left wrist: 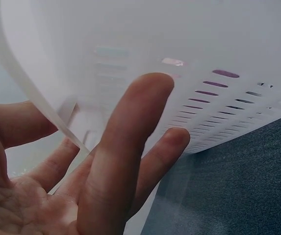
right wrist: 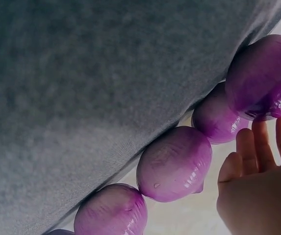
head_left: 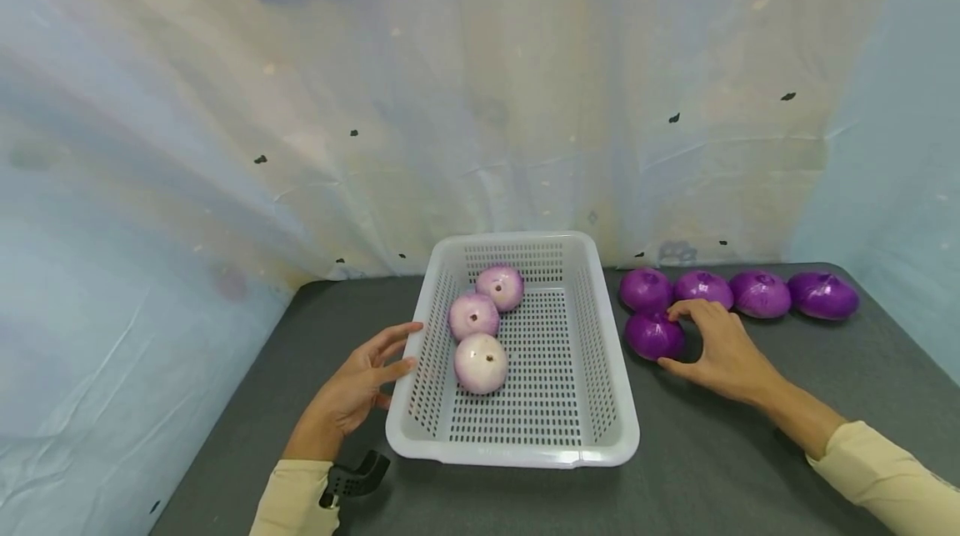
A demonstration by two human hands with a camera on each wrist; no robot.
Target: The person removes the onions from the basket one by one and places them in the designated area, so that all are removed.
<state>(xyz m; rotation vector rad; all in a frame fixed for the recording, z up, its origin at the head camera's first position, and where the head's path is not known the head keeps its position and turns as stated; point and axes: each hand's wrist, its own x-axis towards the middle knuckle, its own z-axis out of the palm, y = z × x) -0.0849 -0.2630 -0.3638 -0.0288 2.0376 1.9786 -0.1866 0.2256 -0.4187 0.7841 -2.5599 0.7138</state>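
In the head view, left of centre, the left hand (head_left: 356, 390) spreads loosely extended fingers against the left side of the basket (head_left: 525, 458), centre, where three pale onions (head_left: 467, 324) sit along the left. Right of centre, the right hand (head_left: 723, 357) points leftward, arched, thumb and forefinger pinching a purple onion (head_left: 647, 339) below a row of four others (head_left: 761, 296).

At the centre of the head view I see a white perforated basket (head_left: 517, 454) on a dark table (head_left: 697, 469), three pale purple-tinged onions (head_left: 481, 363) along its left side. Left of it, the left hand (head_left: 360, 386) rests fingertips against the rim. Right of centre, I watch the right hand (head_left: 720, 353) pinch a deep-purple onion (head_left: 651, 339), just below a row of four more purple onions (head_left: 761, 294). A pale patterned curtain (head_left: 487, 119) fills the top.
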